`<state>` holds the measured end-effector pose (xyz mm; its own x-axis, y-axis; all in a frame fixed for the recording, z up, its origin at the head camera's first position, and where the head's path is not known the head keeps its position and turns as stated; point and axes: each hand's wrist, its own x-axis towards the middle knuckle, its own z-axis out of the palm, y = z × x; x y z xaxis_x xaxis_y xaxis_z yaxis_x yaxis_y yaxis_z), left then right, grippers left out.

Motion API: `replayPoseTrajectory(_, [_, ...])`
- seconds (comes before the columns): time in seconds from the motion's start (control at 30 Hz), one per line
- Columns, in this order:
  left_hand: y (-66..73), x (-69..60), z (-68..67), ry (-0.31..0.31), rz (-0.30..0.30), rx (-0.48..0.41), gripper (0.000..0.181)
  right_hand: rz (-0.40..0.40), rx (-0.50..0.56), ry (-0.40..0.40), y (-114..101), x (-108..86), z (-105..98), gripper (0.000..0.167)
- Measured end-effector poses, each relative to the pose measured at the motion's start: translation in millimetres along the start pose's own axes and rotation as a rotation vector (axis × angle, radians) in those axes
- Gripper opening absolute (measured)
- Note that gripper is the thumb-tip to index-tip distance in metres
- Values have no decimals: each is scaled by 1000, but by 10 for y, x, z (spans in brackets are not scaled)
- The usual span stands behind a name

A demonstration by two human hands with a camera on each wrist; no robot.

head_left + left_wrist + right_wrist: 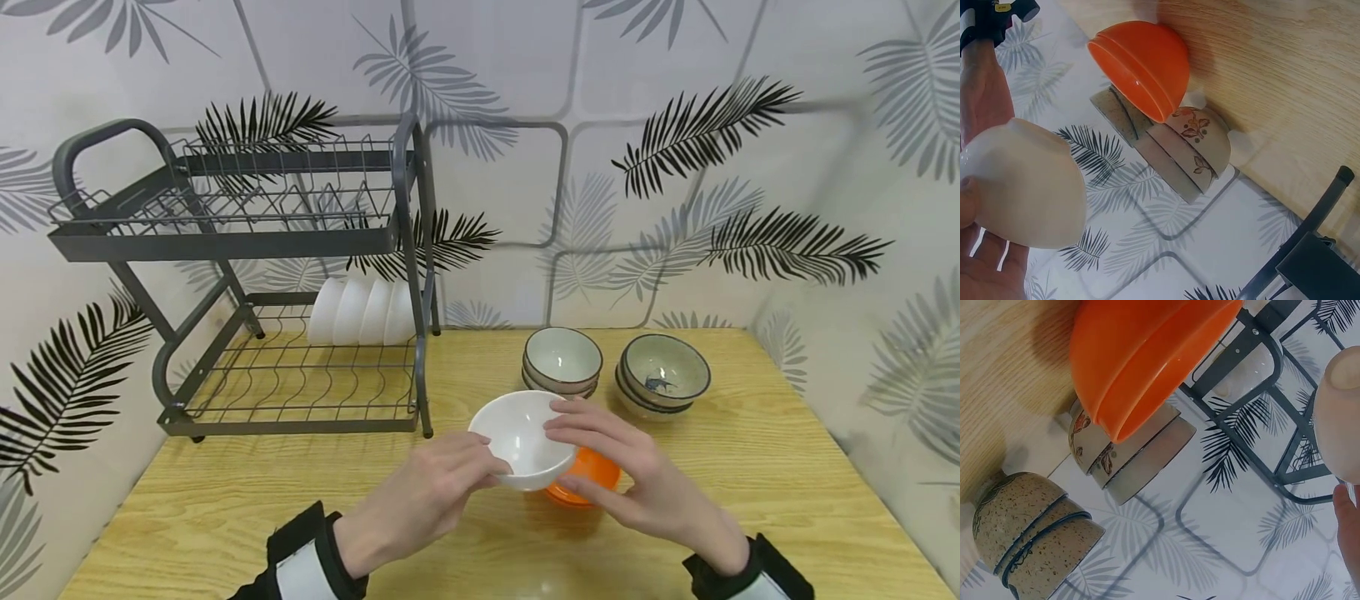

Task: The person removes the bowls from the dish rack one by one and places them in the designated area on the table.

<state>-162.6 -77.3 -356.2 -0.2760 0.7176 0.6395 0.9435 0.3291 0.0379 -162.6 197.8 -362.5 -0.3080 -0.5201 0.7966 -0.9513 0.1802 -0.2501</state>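
A glossy white bowl (517, 433) is held above the table, its mouth tipped toward the head camera. My left hand (435, 483) grips its near left side, with the thumb over the rim. The right hand (622, 467) holds the bowl's right side, fingers over the rim and thumb low beside it. In the left wrist view the white bowl (1029, 187) shows its outer wall, with left-hand fingers around it. Orange bowls (588, 477), stacked together, stand on the table behind and below the white one, partly hidden by it and the right hand.
A dark two-tier dish rack (292, 429) stands at the left; several white bowls (360, 312) stand on edge on its lower tier. Behind the orange bowls are a flower-patterned bowl stack (562, 358) and a speckled bowl stack (663, 375). Leaf-patterned wall covering backs the wooden table (750, 500).
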Motion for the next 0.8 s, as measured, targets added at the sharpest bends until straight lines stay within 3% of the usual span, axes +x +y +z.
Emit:
replayPoseTrajectory(0.33, [-16,11,0,-30,96,115,13,-108,-61,-92,5,-4,35,20])
replayPoseTrajectory(0.5, [-16,7,12,-63,90,91,16,-132,-110,-135,-1,-7,20,13])
replayPoseTrajectory(0.8, [-9,1,55,-113,80,70,12,-147,-173,-148,-14,-19,-1,20])
